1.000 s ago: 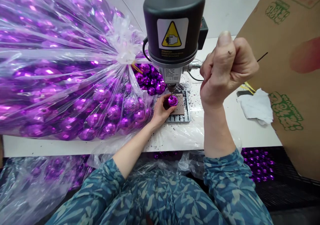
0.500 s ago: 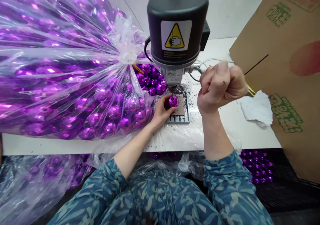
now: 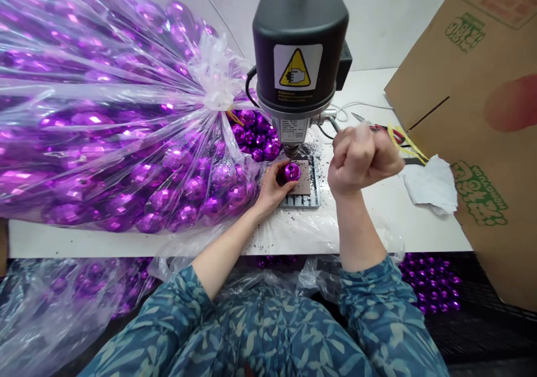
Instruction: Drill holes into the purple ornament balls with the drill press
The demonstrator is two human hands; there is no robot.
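My left hand [image 3: 272, 188] pinches a shiny purple faceted ball [image 3: 292, 171] between thumb and fingers. The ball rests on a small board [image 3: 304, 182] on the slotted metal base, right under the chuck [image 3: 291, 150] of a black drill press [image 3: 300, 47]. My right hand [image 3: 361, 159] is raised to the right of the machine, its fingers wrapped in a fist around the drill press lever [image 3: 334, 124]. Most of the lever is hidden inside the fist, which is slightly blurred.
A big clear bag of purple balls [image 3: 126, 164] fills the left side. Loose purple balls [image 3: 258, 136] lie behind my left hand. At right are red-handled pliers [image 3: 377, 126], yellow ties, a white cloth [image 3: 432, 185] and a large cardboard box [image 3: 474, 114]. Dark shavings litter the white table [image 3: 419, 231].
The drill press head sits lower in the view, and my right fist has moved slightly down and left. The pliers behind it now show. My left hand still holds the ball in place.
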